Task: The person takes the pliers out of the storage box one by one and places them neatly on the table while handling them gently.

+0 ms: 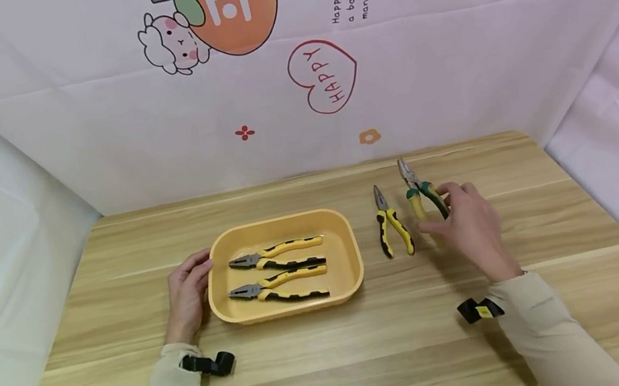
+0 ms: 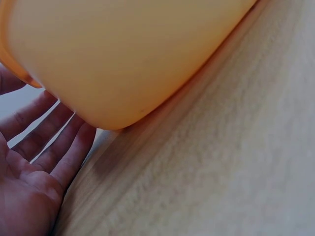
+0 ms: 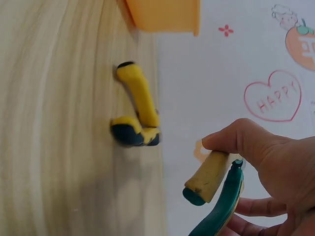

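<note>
A yellow plastic tray point(image 1: 347, 234) holds two pairs of combination pliers, the upper pliers point(image 1: 294, 245) and the lower pliers point(image 1: 296, 296), with yellow-and-black handles and jaws to the left. My left hand point(image 1: 187, 295) rests against the tray's left end; the left wrist view shows fairly straight fingers point(image 2: 64, 140) touching its outer wall. My right hand point(image 1: 468, 224) grips a worn pair of pliers point(image 3: 209, 179) by its green-and-yellow handles, jaws pointing away from me. These pliers look raised off the table. Beside them on the left, long-nose pliers point(image 1: 382, 225) lie on the wood.
The wooden table point(image 1: 337, 359) runs back to a white cloth backdrop point(image 1: 154, 144) with printed drawings and a heart. White cloth also hangs at the left and right sides. Black straps with small cameras sit on both wrists.
</note>
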Demonstrator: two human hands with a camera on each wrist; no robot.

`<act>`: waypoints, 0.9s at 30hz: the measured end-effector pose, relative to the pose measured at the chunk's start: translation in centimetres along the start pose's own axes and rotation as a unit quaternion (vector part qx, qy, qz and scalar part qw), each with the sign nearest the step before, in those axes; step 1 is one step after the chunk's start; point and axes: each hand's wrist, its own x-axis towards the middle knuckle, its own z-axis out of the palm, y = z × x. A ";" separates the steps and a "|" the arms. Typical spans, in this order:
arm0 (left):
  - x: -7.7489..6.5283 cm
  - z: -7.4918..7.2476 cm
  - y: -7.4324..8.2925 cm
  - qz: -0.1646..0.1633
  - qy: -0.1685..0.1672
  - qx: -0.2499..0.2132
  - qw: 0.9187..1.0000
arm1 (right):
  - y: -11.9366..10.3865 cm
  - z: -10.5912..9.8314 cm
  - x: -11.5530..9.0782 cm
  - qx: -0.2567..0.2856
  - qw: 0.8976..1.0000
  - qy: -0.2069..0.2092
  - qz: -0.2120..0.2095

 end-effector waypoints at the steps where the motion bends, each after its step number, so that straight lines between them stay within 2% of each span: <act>1: 0.0 0.0 0.0 0.000 0.000 0.001 1.000 | 0.2 0.1 0.1 0.001 1.000 -0.004 0.006; 15: 0.0 0.0 0.1 0.002 0.000 0.005 1.000 | 1.6 2.0 1.4 -0.024 0.997 -0.049 0.059; 27: 0.0 0.0 0.1 -0.006 0.003 0.002 1.000 | 2.1 2.6 1.5 -0.027 0.989 -0.098 0.103</act>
